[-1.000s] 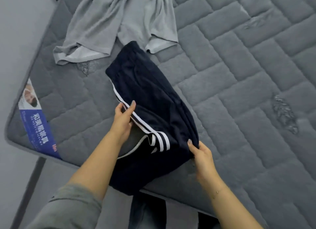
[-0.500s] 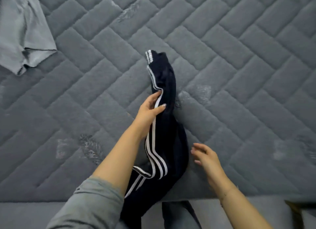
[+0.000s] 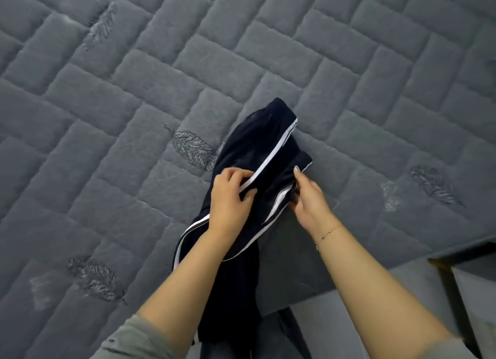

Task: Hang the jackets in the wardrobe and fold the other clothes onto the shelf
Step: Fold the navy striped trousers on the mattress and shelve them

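Over the mattress: dark striped trousers, partly draped.
Left hand: pinching a white-striped fold.
Right hand: grasping the trousers' other edge.

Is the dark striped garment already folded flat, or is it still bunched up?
Bunched, not folded flat. The dark garment hangs crumpled between left hand and right hand, both gripping it above the mattress.

No legible text, label, brand, number or sign was present. The dark garment carried only plain white stripes, and the quilted mattress carried only stitched leaf motifs, without lettering.
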`<state>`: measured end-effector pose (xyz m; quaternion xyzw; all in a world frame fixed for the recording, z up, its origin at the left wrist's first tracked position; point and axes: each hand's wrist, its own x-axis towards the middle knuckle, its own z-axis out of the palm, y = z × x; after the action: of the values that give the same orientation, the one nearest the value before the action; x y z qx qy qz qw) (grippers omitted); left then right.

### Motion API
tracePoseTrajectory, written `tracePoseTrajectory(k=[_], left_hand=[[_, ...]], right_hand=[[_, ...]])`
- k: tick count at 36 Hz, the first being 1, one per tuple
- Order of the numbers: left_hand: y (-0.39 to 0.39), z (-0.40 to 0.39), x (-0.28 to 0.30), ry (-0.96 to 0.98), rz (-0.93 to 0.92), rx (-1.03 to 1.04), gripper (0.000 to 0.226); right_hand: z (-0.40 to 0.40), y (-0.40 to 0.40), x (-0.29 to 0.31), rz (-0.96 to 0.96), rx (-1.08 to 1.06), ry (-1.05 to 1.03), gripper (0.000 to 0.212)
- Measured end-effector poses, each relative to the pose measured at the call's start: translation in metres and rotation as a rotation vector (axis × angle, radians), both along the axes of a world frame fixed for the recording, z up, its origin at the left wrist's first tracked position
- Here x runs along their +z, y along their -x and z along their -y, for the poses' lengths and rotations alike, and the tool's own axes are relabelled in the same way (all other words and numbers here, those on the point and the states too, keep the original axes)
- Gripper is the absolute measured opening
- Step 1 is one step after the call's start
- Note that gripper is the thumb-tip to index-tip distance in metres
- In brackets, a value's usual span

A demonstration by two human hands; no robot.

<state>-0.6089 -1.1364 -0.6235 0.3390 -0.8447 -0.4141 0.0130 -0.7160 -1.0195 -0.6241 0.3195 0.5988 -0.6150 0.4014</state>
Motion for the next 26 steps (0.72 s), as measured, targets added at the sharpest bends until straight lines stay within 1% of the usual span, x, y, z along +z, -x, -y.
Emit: tracePoseTrajectory(k=[3,5,7,8,9,10,11,12,13,14,15,16,19,21,24,26], left_hand=[[0.018,0.009,-0.012,0.131,0.184,-0.055,0.065],[0.029,0.015,-0.021,0.206,0.305,-0.088,0.072],[0.035,0.019,-0.030,0.353,0.352,-0.096,0.063],[0.037,0.021,-0.033,0.430,0.340,-0.095,0.055],[0.039,0.023,-0.036,0.479,0.298,-0.083,0.046],[0.041,0.025,-0.039,0.485,0.240,-0.057,0.037],[0.043,0.027,-0.040,0.431,0.176,-0.019,0.029],[0.046,0.030,-0.038,0.316,0.112,0.030,0.025],[0.050,0.033,-0.035,0.152,0.046,0.083,0.025],[0.055,0.035,-0.030,-0.025,-0.025,0.136,0.025],[0.062,0.037,-0.023,-0.160,-0.095,0.176,0.023],[0.070,0.038,-0.015,-0.226,-0.146,0.187,0.021],[0.103,0.038,0.008,-0.335,-0.217,0.157,0.022],[0.133,0.030,0.021,-0.400,-0.209,0.116,0.026],[0.186,0.006,0.038,-0.422,-0.185,0.045,0.030],[0.226,-0.019,0.047,-0.445,-0.170,0.008,0.026]], right_hand=[[0.008,0.010,-0.010,0.000,-0.027,-0.025,0.060],[0.010,0.014,-0.015,-0.003,0.001,-0.021,0.063],[0.009,0.016,-0.019,-0.026,0.005,-0.026,0.056],[0.007,0.016,-0.019,-0.047,-0.016,-0.019,0.050],[0.005,0.015,-0.019,-0.075,-0.045,-0.005,0.042],[0.002,0.014,-0.018,-0.104,-0.071,0.007,0.033],[-0.003,0.013,-0.016,-0.129,-0.093,0.012,0.027],[-0.010,0.012,-0.015,-0.146,-0.118,0.013,0.022],[-0.018,0.012,-0.013,-0.154,-0.154,0.019,0.020],[-0.028,0.013,-0.012,-0.156,-0.202,0.034,0.019],[-0.039,0.016,-0.012,-0.155,-0.257,0.059,0.020],[-0.051,0.021,-0.012,-0.150,-0.321,0.094,0.023],[-0.083,0.045,-0.007,-0.110,-0.499,0.197,0.034],[-0.103,0.066,-0.004,-0.087,-0.566,0.219,0.034],[-0.133,0.105,0.002,-0.089,-0.616,0.234,0.026],[-0.159,0.136,0.009,-0.088,-0.613,0.242,0.033]])
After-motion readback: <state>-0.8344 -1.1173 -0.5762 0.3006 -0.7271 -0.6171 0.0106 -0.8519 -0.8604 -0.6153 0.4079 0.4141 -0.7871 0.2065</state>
